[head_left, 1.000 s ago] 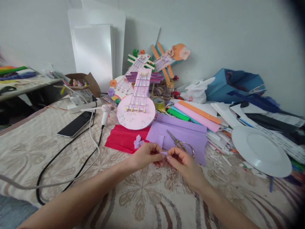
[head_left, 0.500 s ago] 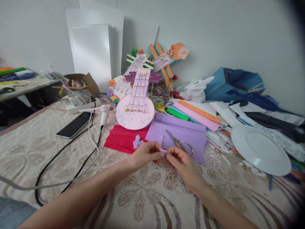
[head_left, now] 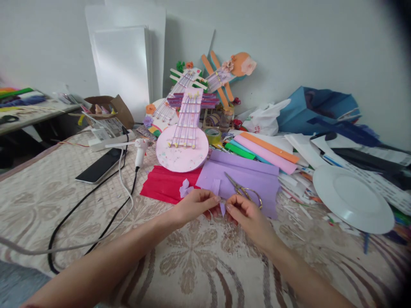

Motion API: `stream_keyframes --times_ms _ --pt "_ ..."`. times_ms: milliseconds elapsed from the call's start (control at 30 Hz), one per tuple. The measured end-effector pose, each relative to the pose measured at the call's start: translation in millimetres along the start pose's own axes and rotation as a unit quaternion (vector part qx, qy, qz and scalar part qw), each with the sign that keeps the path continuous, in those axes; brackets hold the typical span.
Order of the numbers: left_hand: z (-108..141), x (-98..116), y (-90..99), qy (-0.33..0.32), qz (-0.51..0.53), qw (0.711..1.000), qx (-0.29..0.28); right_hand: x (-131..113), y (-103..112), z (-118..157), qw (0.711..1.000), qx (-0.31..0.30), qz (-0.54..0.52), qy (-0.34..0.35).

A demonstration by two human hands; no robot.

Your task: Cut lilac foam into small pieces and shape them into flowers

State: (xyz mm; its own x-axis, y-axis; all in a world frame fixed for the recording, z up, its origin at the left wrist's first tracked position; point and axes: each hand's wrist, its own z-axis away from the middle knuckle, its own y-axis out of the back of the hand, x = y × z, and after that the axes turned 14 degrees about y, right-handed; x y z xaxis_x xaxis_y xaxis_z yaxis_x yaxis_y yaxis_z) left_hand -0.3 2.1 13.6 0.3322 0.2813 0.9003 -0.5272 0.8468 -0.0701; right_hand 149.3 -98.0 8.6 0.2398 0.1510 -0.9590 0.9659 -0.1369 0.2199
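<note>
Between my two hands is a small piece of purple crepe paper (head_left: 222, 208), pinched at its edges by the fingertips. My left hand (head_left: 199, 204) is closed on one side of it, and my right hand (head_left: 242, 209) is closed on the other. Just beyond lies a sheet of purple crepe paper (head_left: 257, 171), with gold-handled scissors (head_left: 240, 187) and a narrow purple strip (head_left: 216, 186) on top. A purple paper flower (head_left: 185, 188) rests on the red crepe paper (head_left: 160, 184), left of my hands.
A pink paper-plate guitar (head_left: 182, 158) leans behind the papers. To the left are a white glue gun (head_left: 140, 154), its black cable (head_left: 80, 201) and a phone (head_left: 99, 166). Rolled coloured paper (head_left: 266, 152), paper scraps and a white plate (head_left: 353, 199) lie to the right.
The small purple piece has turned from lying sideways to hanging downward between my fingers. My fingertips have moved slightly apart. The view has shifted a little.
</note>
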Motion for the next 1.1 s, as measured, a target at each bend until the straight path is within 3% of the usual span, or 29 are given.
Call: stream_keyframes --times_ms 200,433,667,867,1100 --pt "-1.3 -5.8 -1.7 -0.010 -0.037 0.999 -0.005 2.3 -4.4 0.7 1.000 0.015 0.005 0.013" --pt "-1.0 -2.8 -2.9 -0.017 -0.008 1.000 0.009 2.5 -6.6 1.3 0.999 0.033 0.007 0.013" --pt "0.2 0.1 -1.8 -0.019 0.022 1.000 -0.006 -0.4 -7.0 1.6 1.000 0.003 -0.018 0.003" --pt "-0.1 0.1 -3.8 0.022 0.033 0.999 0.010 0.0 -7.1 2.3 1.000 0.015 -0.016 0.006" --pt "-0.3 -4.1 -1.5 -0.014 -0.016 1.000 -0.009 1.6 -8.1 2.6 0.998 0.024 -0.050 -0.007"
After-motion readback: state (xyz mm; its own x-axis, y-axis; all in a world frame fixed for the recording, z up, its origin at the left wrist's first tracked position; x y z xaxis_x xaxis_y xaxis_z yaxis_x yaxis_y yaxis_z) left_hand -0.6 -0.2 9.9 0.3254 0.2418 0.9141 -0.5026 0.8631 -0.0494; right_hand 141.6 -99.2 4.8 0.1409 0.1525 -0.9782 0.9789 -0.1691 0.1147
